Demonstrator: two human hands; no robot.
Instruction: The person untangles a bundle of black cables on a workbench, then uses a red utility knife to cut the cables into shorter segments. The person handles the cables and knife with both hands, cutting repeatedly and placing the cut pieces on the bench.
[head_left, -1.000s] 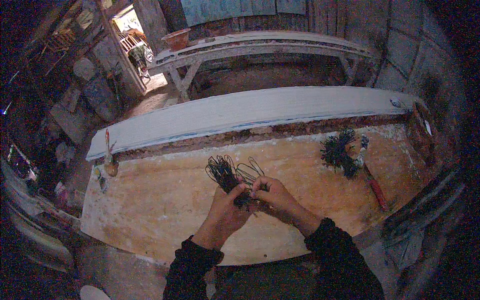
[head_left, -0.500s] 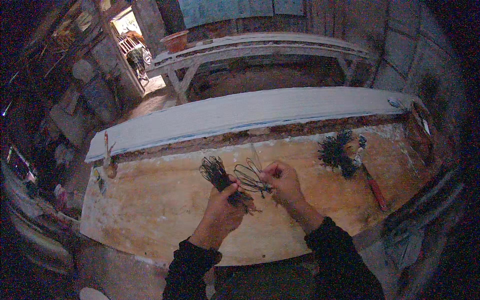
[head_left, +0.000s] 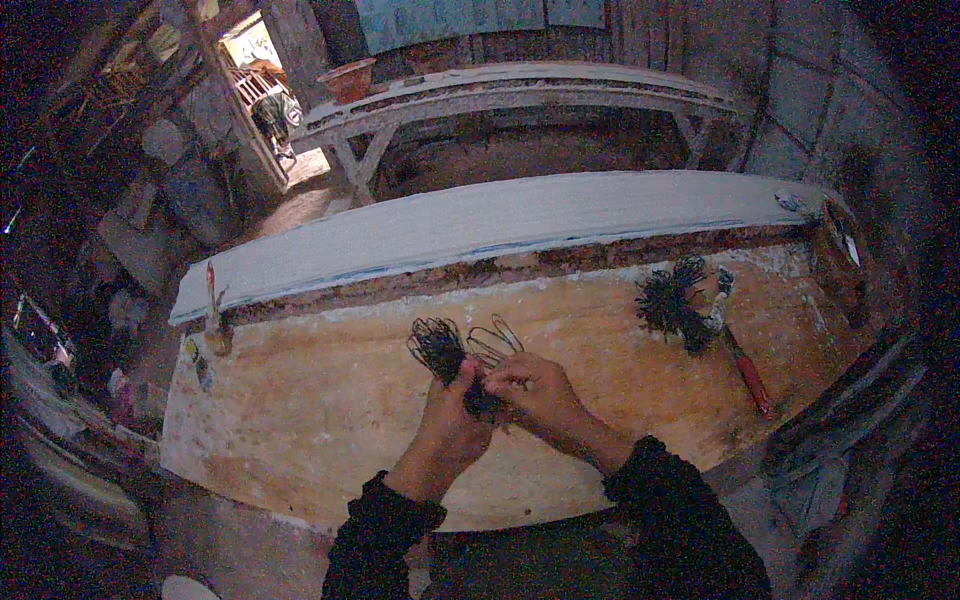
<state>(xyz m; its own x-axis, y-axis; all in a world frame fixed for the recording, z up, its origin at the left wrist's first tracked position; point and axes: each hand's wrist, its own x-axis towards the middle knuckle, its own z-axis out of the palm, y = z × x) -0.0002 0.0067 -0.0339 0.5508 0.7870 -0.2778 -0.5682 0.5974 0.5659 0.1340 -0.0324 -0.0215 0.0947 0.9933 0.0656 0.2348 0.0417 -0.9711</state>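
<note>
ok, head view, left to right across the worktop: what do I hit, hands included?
Slim red-tipped stick → left hand gripping a bundle of dark loops → right hand → pile of dark strands → red-handled tool.

You are facing a wooden table (head_left: 330, 430), a long whitish strip (head_left: 500, 215) running along its far side. Beyond it, a pale bench (head_left: 540, 97) is standing before the back wall (head_left: 650, 40), where a bluish sheet (head_left: 450, 22) is hanging. On your left, a bright doorway (head_left: 262, 90) is lighting the floor (head_left: 305, 168); a grey wall (head_left: 800, 90) is rising on your right.
</note>
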